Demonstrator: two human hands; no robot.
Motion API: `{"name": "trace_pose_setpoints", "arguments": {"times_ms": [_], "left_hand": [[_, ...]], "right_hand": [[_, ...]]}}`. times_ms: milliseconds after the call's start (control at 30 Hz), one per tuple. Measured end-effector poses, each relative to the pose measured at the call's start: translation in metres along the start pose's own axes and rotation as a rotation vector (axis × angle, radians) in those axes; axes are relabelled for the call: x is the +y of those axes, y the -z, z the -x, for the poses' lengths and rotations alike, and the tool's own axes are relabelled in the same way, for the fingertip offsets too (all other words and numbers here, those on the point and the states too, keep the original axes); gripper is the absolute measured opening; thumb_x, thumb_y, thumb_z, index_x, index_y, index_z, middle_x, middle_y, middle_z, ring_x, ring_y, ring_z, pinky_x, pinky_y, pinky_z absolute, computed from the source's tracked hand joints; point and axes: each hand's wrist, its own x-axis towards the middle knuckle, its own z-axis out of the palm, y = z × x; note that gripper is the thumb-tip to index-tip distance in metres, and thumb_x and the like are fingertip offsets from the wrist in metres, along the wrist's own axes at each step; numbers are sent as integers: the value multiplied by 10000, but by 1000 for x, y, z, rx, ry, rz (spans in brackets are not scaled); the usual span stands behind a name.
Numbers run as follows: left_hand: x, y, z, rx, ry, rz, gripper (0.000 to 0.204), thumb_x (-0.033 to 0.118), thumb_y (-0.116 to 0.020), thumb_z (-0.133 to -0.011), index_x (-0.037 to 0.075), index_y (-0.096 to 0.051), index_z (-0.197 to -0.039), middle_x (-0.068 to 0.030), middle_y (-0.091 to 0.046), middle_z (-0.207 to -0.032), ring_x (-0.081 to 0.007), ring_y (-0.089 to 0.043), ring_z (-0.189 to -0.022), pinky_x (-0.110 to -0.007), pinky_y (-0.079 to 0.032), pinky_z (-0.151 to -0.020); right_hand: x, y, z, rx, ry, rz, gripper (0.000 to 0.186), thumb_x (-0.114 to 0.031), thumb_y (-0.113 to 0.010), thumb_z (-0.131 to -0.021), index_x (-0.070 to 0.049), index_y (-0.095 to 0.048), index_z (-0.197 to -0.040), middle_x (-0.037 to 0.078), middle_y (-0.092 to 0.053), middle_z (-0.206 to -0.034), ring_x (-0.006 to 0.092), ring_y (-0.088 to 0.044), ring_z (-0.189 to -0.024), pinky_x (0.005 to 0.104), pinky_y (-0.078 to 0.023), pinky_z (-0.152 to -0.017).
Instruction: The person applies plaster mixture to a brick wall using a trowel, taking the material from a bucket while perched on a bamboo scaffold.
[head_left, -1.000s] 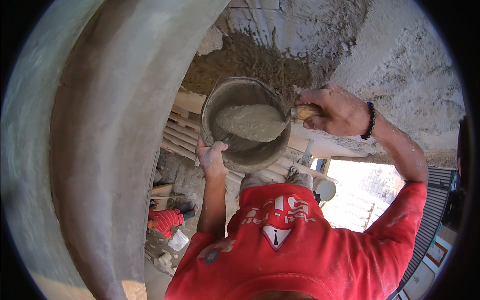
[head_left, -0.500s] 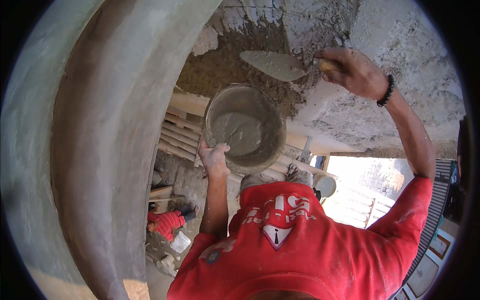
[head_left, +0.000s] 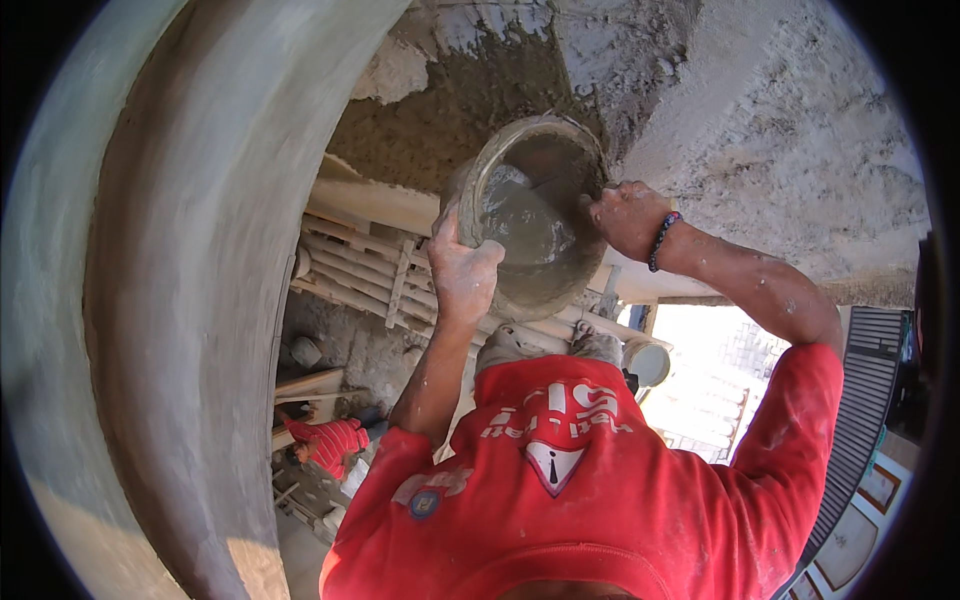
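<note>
My left hand (head_left: 465, 272) grips the near left rim of a mortar-crusted bucket (head_left: 562, 165), thumb over the edge. Wet grey mortar (head_left: 525, 220) lies in the bucket, which is tilted with its mouth toward me. At the bucket's right rim is my right hand (head_left: 632, 220), its fingers closed. The trowel seen in it earlier is now mostly hidden by the hand and the bucket's shaded inside. Behind the bucket, a dark patch of wet mortar (head_left: 410, 140) covers part of the rough wall (head_left: 780, 170).
A smooth curved plaster surface (head_left: 230, 250) rises close on my left. Below are bamboo scaffold poles (head_left: 365, 265) under my feet, and a second bucket (head_left: 648, 362). A person in a red striped shirt (head_left: 335, 445) is on the ground at lower left.
My right hand has come down from the wall with the trowel to the bucket's right rim. The left hand has lifted the bucket up and rightward, tilting it.
</note>
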Motion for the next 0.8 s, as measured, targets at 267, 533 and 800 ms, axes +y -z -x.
{"name": "trace_pose_setpoints", "arguments": {"times_ms": [267, 533, 800], "left_hand": [[2, -7, 0, 18, 83, 65, 613, -110, -487, -613, -71, -539, -1223, -87, -606, -1125, -165, -570, -1006, -270, -439, -920], [-7, 23, 10, 194, 189, 222, 606, -119, -500, -585, -28, -564, -1180, -94, -625, -1086, -200, -603, -952, -304, -483, -874], [-16, 52, 24, 280, 236, 214, 619, -90, -515, -574, -14, -550, -1187, -113, -624, -1075, -236, -625, -941, -341, -515, -850]], "right_hand": [[-4, -25, 21, -42, -5, -623, 271, -125, -615, -779, -52, -591, -1040, 227, -641, -787, 411, -633, -806, 503, -512, -717], [-5, 40, 37, 87, -21, -614, 319, -99, -635, -762, -41, -554, -1066, 234, -655, -851, 417, -638, -811, 503, -521, -737], [28, 99, 48, -49, 31, -709, 270, -170, -664, -812, 3, -624, -1015, 210, -659, -853, 362, -651, -803, 437, -506, -718]]}}
